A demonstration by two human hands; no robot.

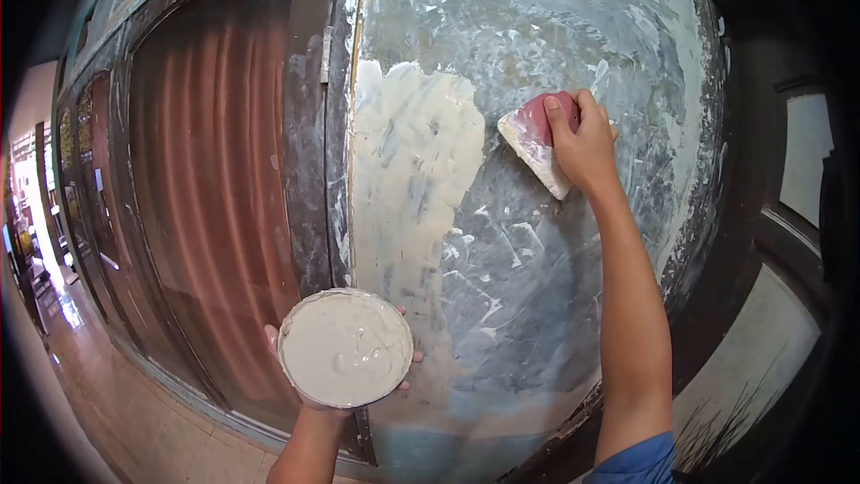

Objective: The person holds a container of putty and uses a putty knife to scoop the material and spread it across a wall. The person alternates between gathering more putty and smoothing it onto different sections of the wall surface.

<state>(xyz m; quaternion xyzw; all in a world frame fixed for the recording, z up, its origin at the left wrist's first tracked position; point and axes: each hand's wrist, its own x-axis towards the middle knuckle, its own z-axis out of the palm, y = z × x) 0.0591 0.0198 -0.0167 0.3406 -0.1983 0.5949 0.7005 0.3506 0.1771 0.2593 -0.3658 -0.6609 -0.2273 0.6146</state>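
Right hand (587,148) clasping one red putty-smeared scraper (537,139), handle mostly hidden, left hand (340,394) largely hidden, cupping one round putty-filled bowl (346,348).

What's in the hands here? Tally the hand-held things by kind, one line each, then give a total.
Bowl of white putty, on the left hand: 1
Red-handled scraper, in the right hand, against the wall: 1
Total: 2
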